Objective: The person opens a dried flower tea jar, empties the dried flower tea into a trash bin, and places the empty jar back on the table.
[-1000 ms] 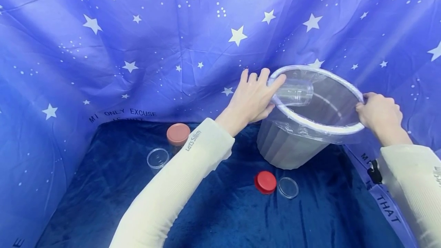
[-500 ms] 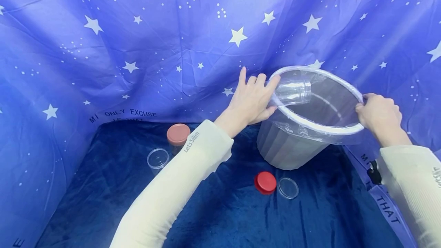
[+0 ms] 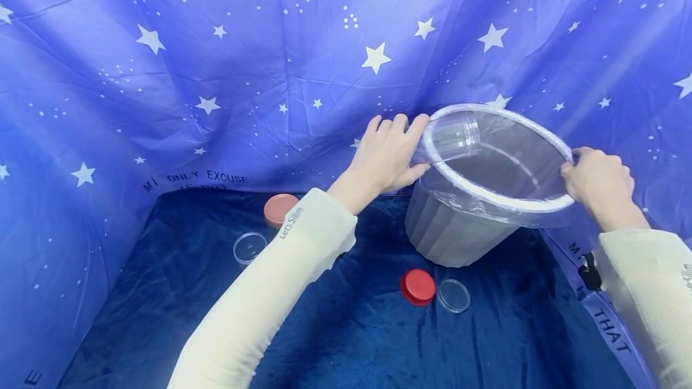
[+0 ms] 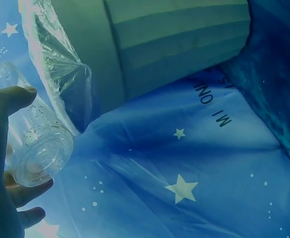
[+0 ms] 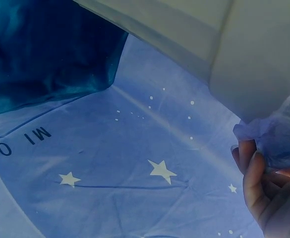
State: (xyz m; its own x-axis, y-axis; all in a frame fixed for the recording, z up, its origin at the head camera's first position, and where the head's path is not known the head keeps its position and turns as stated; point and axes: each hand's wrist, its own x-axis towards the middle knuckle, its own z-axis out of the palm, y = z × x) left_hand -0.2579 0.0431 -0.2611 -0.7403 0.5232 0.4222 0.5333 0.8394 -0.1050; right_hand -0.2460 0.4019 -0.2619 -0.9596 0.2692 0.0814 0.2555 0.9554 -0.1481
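Observation:
A clear plastic jar (image 3: 459,135) lies on its side, its mouth over the inside of a grey waste bin (image 3: 459,230). My left hand (image 3: 378,155) holds the jar near its base, just outside the bin's left rim. In the left wrist view, thumb and fingers wrap the jar (image 4: 43,144) from either side, and its round bottom shows. With my right hand (image 3: 600,182) I grip the right side of the bin's white rim (image 3: 503,200), over which a clear bag liner (image 3: 470,206) is folded. The bin leans slightly. In the right wrist view, fingers pinch the crumpled liner (image 5: 283,144).
On the dark blue cloth (image 3: 346,329), a red lid (image 3: 419,286) and a clear round lid (image 3: 455,296) lie in front of the bin. Farther left stand a pink-lidded jar (image 3: 278,209) and a clear container (image 3: 250,248), partly behind my left sleeve. A starry curtain (image 3: 303,65) hangs behind.
My left hand has drawn back a little to the left with the jar, so less of it reaches over the bin. My right hand and the bin stay put.

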